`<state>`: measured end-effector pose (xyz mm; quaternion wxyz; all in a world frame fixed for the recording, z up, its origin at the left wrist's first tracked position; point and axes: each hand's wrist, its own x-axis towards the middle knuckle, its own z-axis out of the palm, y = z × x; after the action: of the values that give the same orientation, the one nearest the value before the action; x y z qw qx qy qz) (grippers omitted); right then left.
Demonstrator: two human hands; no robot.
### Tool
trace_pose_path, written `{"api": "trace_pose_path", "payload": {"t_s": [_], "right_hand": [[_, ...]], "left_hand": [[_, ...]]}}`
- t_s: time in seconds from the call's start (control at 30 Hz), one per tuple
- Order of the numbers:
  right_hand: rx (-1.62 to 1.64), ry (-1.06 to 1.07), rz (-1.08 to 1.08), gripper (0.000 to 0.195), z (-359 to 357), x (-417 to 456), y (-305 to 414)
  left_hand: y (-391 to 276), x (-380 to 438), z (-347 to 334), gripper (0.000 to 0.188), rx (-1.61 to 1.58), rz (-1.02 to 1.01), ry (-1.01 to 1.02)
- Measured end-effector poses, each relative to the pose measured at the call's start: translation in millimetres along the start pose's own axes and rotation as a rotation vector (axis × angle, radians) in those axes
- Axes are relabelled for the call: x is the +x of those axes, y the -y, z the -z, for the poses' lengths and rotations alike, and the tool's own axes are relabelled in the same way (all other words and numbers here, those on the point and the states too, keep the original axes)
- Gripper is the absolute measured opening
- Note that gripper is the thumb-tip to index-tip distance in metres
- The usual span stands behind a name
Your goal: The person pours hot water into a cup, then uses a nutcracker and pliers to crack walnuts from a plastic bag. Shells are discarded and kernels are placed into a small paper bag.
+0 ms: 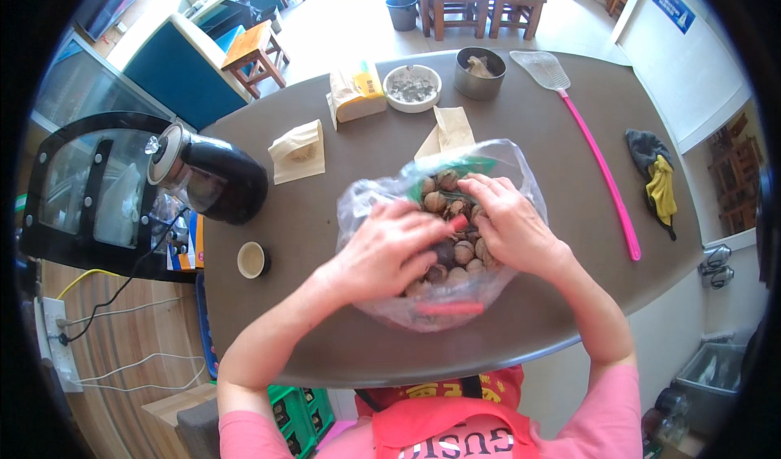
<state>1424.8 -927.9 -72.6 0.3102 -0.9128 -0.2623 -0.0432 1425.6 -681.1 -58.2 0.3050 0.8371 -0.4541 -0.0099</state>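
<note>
A clear plastic bag (525, 172) stands wide open on the brown table, with many walnuts (464, 253) inside. My left hand (384, 251) reaches over the bag's left side, slightly blurred, its fingers spread above the nuts. At the right side of the opening, my right hand (512, 224) rests its fingertips on or close to the walnuts, and its palm side is hidden. Between the hands a red piece (456, 222) shows among the nuts; what it belongs to is unclear. Another red strip (450, 308) shows at the bag's near side.
Beyond the bag lie brown paper (454, 128), a tissue pack (360, 96), a white ashtray (412, 88) and a metal tin (480, 73). A pink fly swatter (601, 166) and gloves (656, 172) are on the right. A glass kettle (207, 172) and small cup (251, 259) stand left.
</note>
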Motion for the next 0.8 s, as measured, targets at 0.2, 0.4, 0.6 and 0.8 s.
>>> {"api": "trace_pose_path", "payload": {"t_s": [0.2, 0.4, 0.6, 0.8], "right_hand": [[-0.105, 0.030, 0.037, 0.041, 3.3, -3.8, 7.6], [-0.027, 0.097, 0.294, 0.043, -29.9, 25.6, 43.6], [0.071, 0.361, 0.226, 0.028, -20.5, 0.6, 46.8], [0.004, 0.480, -0.053, 0.029, 1.0, -17.6, 52.3]], "left_hand": [[-28.7, -38.3, 8.1, 0.036, 0.012, 0.044, -0.172], [8.0, -34.7, 15.6, 0.062, 0.521, 0.615, -0.303], [42.3, -65.2, 17.0, 0.021, -0.100, 0.861, -0.332], [39.9, -77.0, 5.8, 0.016, -1.354, 0.902, -0.739]]}}
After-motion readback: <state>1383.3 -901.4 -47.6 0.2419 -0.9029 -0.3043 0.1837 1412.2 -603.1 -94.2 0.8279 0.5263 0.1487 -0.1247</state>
